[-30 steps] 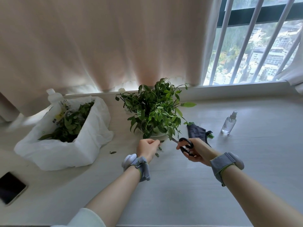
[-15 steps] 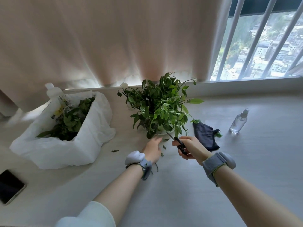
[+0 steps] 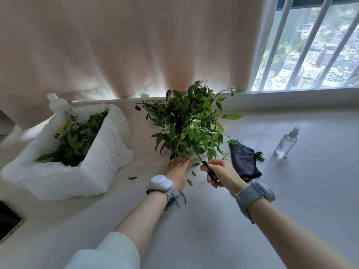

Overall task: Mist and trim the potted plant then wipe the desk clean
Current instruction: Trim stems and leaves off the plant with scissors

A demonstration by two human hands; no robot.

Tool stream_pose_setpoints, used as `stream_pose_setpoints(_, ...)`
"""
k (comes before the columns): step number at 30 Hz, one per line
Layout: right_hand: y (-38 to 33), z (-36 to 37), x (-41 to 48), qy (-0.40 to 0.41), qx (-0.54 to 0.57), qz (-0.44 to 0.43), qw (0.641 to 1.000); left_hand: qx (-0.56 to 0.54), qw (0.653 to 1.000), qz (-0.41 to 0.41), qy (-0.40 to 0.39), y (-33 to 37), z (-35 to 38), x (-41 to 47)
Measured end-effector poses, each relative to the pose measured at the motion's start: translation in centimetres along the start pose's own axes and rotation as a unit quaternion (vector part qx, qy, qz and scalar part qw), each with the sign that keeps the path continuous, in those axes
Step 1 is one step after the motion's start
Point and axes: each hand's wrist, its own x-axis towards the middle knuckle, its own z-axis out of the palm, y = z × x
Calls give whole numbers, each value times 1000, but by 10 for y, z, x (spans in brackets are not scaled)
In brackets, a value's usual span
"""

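Note:
A leafy green potted plant stands in a white pot at the middle of the pale desk. My left hand lies flat, fingers apart, its tips at the pot's front left base. My right hand grips black-handled scissors, whose blades point up into the plant's lower leaves. A dark cloth lies right of the pot. A small clear spray bottle stands further right. Cut leaves lie scattered in front of the pot.
A white bag with leaf clippings and a plastic bottle sits at the left. A dark phone lies at the left edge. Behind the desk hang a beige curtain and a barred window.
My left hand opened from a fist and moved forward to the pot's base. My right hand pushed the scissors forward into the lower foliage. The camera moved closer.

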Motion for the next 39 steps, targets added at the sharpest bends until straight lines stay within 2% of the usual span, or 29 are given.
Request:
stream_pose_setpoints(12,-1,-9,-7,-5,18,2,1000,45,999,29,2,32,15,5)
stream_pose_setpoints(19,5,-14,-6,-11,-20,17,1000,-10,999,33,-16,44,13,14)
stream_pose_setpoints(26,12,-27,-4,18,-15,26,999,-51,998,24,-7,50,15,14)
stream_pose_setpoints(30,19,-36,-11,22,7,50,998,-129,991,18,16,50,14,2)
stream_pose_setpoints(33,15,-41,-17,17,13,63,998,-231,969,-33,86,53,13,-11)
stream_pose_setpoints(36,8,-44,-24,4,21,69,997,-353,911,-88,191,63,-2,-20)
stream_pose_setpoints(39,2,-45,-30,-4,23,72,997,-422,859,-115,266,73,-18,-24)
